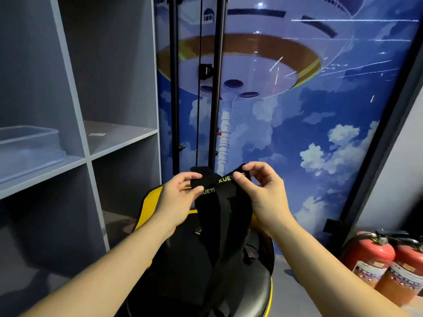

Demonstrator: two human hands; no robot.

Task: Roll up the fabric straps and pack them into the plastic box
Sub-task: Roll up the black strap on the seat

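A black fabric strap with yellow-green lettering hangs down in front of me over a black and yellow chair. My left hand pinches its upper left end between thumb and fingers. My right hand pinches the upper right end, fingers curled over the top edge. The strap's lower part drapes down onto the seat, and where it ends is hidden. A clear plastic box stands on a grey shelf at the far left, well away from both hands.
Grey shelving fills the left side. Black poles stand against a blue sky mural behind the chair. Two red fire extinguishers sit on the floor at the lower right.
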